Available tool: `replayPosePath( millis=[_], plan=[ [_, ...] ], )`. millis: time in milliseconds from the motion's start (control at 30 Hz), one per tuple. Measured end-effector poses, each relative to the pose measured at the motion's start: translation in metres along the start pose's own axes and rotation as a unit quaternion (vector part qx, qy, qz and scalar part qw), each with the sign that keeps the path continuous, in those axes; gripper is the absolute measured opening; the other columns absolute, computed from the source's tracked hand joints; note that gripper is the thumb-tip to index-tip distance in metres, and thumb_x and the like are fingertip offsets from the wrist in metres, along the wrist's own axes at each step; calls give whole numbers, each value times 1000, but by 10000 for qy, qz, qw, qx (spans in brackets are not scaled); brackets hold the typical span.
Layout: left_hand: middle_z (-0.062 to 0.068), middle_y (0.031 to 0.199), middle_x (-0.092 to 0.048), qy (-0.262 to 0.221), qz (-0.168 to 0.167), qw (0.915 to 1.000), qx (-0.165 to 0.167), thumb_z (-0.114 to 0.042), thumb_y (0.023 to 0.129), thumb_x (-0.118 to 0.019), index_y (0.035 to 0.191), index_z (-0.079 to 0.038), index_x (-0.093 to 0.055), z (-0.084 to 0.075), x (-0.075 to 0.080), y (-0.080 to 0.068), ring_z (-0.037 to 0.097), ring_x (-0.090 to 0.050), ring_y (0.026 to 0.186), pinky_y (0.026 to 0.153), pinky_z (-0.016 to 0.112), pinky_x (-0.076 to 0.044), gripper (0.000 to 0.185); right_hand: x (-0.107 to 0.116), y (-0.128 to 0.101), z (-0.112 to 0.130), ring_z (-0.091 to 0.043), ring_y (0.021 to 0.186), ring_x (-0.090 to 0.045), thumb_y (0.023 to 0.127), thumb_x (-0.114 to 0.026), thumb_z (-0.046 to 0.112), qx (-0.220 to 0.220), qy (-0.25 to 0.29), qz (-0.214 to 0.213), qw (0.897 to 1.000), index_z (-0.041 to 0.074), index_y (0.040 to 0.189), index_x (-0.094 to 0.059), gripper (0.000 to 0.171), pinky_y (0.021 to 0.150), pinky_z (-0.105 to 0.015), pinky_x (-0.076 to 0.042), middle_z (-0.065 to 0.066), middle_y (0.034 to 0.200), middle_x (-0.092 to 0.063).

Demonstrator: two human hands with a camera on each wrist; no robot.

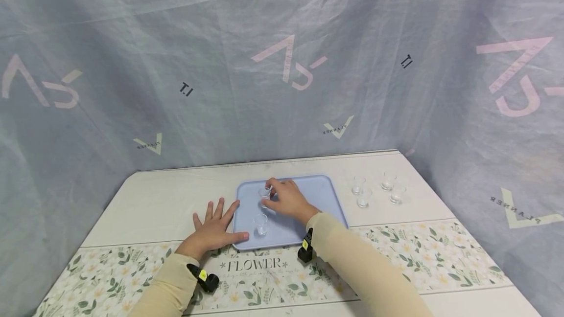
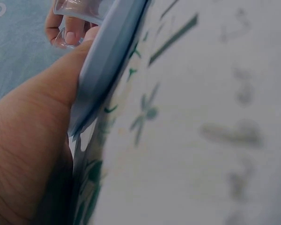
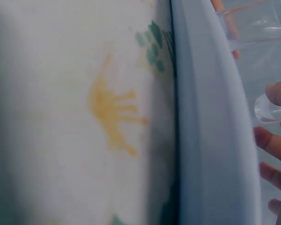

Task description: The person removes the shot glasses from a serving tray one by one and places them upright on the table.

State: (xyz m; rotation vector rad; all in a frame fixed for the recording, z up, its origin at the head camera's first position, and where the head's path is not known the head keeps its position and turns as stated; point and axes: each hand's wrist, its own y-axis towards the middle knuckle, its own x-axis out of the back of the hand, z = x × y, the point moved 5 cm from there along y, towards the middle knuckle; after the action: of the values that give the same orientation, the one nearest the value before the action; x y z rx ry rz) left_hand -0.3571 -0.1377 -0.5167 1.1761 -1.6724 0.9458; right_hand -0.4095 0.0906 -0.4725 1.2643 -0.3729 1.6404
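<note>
A tray (image 1: 318,194) lies on a flower-banded table (image 1: 176,192), curtains (image 1: 220,53) behind.

- Head cam's up high, facing fwd/down, whole tray (image 1: 295,231) in shot;
- L wrist cam (image 1: 209,283): low, v. close;
- R wrist cam (image 1: 305,254): likewise; both wrist views share tray + glass (image 3: 255,28);

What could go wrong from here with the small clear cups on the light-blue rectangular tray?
The small clear cup pinched by the bare right hand might slip. The second small clear cup stands nearby and could be knocked. If the bare left hand, touching the light-blue rectangular tray, shifts, both cups might wobble.
</note>
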Motion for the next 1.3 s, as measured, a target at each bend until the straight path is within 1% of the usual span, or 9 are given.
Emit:
replayPosePath(
  millis=[200,400,533,700,767,933,1067,1200,1300],
  plan=[
    [21,168,4,-37,8,10000,-52,-89,74,-56,164,-28,-16,-2,-1,1,49,14,151,104,79,17,116,3,-4,-2,-24,94,-64,94,-71,40,36,-30,-83,10000,17,116,-59,34,109,-48,-36,2,95,-72],
    [20,169,4,-62,-99,9999,-99,-88,75,-57,164,-27,-18,-1,-3,2,49,13,151,103,79,17,115,12,-14,-11,-21,94,-62,93,-71,42,30,-86,-201,9998,17,116,-60,36,109,-44,-35,4,94,-72],
    [19,169,4,-49,-141,9998,-97,-88,75,-57,164,-28,-18,3,-4,3,49,13,151,103,79,18,114,26,-22,-16,-25,100,-61,92,-72,40,-26,-22,-376,9993,15,116,-62,36,110,-46,-34,2,94,-71],
    [18,169,4,-32,-152,9998,-129,-88,75,-57,164,-30,-16,6,-5,4,48,14,151,103,79,18,114,43,-34,-20,-25,98,-61,91,-74,36,-99,14,-590,9982,13,115,-64,35,118,-53,-26,1,92,-67],
    [18,169,5,-43,-129,9998,-120,-88,75,-57,164,-31,-16,7,-5,4,48,14,151,103,79,18,114,50,-39,-22,-25,101,-61,90,-74,36,-161,-24,-643,9978,13,115,-63,35,120,-54,-21,1,93,-67],
    [19,169,5,-99,-90,9999,-97,-87,75,-57,164,-29,-16,4,-1,0,48,14,151,104,79,18,114,69,-50,-25,-29,108,-61,90,-75,36,-208,-119,-796,9965,14,115,-62,36,121,-54,-20,0,95,-68],
    [22,168,3,-125,-40,9999,-106,-85,77,-59,164,-27,-17,-1,3,-3,50,12,151,103,79,17,113,87,-61,-28,-29,109,-61,89,-76,35,-157,-235,-953,9950,13,113,-63,35,120,-56,-20,0,94,-68],
    [25,167,1,-158,-42,9998,-143,-83,77,-60,164,-26,-19,-4,5,-5,53,10,150,103,80,16,112,102,-75,-38,-28,108,-61,88,-76,35,-221,-357,-1074,9933,13,114,-64,36,120,-56,-19,-1,96,-68],
    [24,168,2,-149,-30,9998,-143,-85,77,-59,164,-27,-17,-5,5,-5,52,11,150,103,80,17,112,113,-88,-47,-29,109,-61,87,-77,34,-284,-412,-1166,9919,12,115,-64,37,120,-56,-17,-2,96,-67]
  ],
)
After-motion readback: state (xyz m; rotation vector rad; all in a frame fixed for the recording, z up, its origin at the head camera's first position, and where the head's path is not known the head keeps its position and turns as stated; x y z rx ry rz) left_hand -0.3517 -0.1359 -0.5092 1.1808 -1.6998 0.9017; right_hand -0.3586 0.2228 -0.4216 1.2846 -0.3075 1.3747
